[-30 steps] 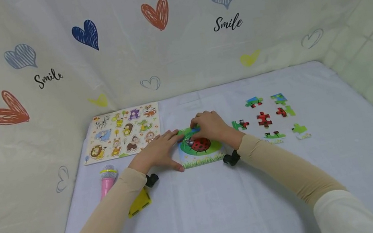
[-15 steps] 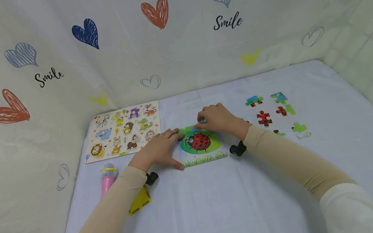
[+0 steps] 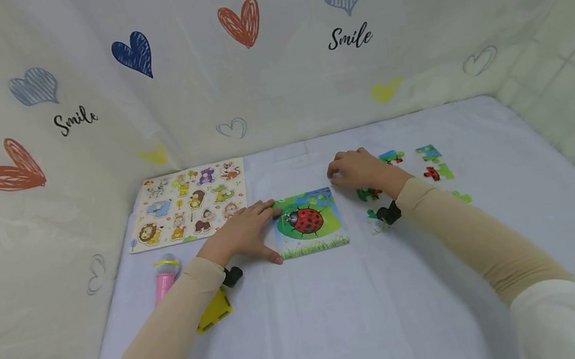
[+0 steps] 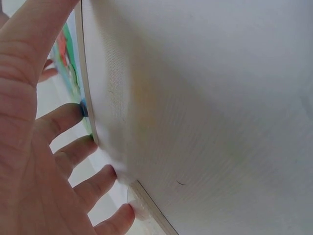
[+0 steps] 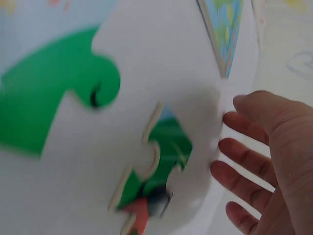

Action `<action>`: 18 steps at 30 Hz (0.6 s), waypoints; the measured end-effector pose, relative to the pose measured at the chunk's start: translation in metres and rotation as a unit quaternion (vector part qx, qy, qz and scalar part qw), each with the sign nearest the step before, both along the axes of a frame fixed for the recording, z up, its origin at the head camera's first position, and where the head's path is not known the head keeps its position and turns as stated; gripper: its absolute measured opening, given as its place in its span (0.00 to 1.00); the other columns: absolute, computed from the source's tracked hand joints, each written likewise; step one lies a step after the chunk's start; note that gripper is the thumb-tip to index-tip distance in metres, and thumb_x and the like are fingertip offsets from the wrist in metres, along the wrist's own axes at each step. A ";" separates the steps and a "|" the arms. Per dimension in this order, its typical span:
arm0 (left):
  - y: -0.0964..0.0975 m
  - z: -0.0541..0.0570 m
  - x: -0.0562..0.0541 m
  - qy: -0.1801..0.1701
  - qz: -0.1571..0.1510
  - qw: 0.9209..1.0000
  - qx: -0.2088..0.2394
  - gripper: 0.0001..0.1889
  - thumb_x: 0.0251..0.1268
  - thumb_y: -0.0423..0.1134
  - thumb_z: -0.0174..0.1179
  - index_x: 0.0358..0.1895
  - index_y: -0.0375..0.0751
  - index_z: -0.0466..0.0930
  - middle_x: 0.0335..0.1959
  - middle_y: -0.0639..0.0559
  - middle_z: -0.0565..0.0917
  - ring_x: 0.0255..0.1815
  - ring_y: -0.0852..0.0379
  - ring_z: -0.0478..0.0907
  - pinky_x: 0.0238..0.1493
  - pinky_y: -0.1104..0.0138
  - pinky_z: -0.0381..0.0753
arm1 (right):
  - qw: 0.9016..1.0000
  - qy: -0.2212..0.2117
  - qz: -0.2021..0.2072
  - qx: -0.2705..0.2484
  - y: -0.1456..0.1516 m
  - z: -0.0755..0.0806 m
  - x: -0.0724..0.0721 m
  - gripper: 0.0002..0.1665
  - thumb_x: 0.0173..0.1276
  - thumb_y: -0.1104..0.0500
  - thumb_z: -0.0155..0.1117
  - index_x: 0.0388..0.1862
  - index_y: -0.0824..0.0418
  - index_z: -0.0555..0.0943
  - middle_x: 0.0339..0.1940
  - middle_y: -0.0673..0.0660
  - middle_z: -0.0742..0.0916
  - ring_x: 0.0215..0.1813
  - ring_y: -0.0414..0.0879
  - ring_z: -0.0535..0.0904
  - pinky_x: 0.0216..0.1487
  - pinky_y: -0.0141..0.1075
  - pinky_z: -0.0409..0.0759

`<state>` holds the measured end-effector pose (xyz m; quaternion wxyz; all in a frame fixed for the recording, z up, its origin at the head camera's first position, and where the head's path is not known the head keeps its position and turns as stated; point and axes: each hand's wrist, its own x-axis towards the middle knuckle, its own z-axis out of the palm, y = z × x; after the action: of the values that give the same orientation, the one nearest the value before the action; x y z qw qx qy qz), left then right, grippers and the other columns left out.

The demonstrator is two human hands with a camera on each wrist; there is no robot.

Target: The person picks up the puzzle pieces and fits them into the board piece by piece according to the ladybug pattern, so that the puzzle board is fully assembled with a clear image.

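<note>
A square ladybug picture puzzle (image 3: 310,248) lies flat in the middle of the white-covered table. My left hand (image 3: 244,233) rests at its left side, fingers spread; the left wrist view shows fingertips (image 4: 88,142) along the board's edge. Just off the puzzle's upper right corner is my right hand (image 3: 358,169), over the tablecloth. In the right wrist view its fingers (image 5: 242,181) are loosely bent with nothing between them. A green, black and red jigsaw piece (image 5: 171,144) lies near that hand, with a larger green piece (image 5: 44,93) blurred closer to the camera.
More loose jigsaw pieces (image 3: 428,152) lie at the right, partly hidden by the right arm. An animal puzzle board (image 3: 170,185) sits at the back left. A pink toy microphone (image 3: 166,281) and a flat yellow piece (image 3: 215,310) are beside the left forearm.
My right hand has left the puzzle's upper part and moved right, uncovering the whole ladybug picture and coming close to the loose pieces. My left hand has stayed in place.
</note>
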<state>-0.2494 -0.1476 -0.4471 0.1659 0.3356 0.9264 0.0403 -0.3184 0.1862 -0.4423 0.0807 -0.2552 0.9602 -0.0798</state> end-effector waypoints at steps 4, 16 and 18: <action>0.000 0.000 0.000 0.000 -0.001 1.000 -0.001 0.63 0.45 0.75 0.73 0.83 0.52 0.56 0.86 0.47 0.50 0.86 0.42 0.47 0.83 0.43 0.50 | 1.000 -0.015 -0.006 0.000 0.015 -0.001 -0.006 0.16 0.79 0.51 0.58 0.58 0.53 0.85 0.60 0.60 0.83 0.60 0.58 0.80 0.68 0.68 0.67; -0.001 -0.002 -0.001 -0.008 0.006 1.000 0.002 0.63 0.44 0.75 0.73 0.83 0.53 0.55 0.86 0.48 0.49 0.86 0.42 0.46 0.84 0.43 0.48 | 0.999 -0.035 0.011 0.006 0.045 0.010 -0.016 0.16 0.78 0.56 0.58 0.59 0.55 0.85 0.62 0.63 0.82 0.62 0.61 0.79 0.67 0.66 0.71; 0.000 -0.002 0.000 -0.006 0.003 1.000 0.005 0.63 0.44 0.75 0.73 0.83 0.52 0.56 0.86 0.47 0.50 0.86 0.42 0.46 0.83 0.43 0.49 | 0.999 -0.039 0.002 0.009 0.051 0.009 -0.017 0.16 0.78 0.57 0.58 0.59 0.55 0.85 0.62 0.63 0.81 0.62 0.61 0.79 0.66 0.63 0.73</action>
<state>-0.2499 -0.1480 -0.4489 0.1692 0.3331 0.9264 0.0478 -0.3358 0.2368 -0.4334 0.1206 -0.2528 0.9565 -0.0811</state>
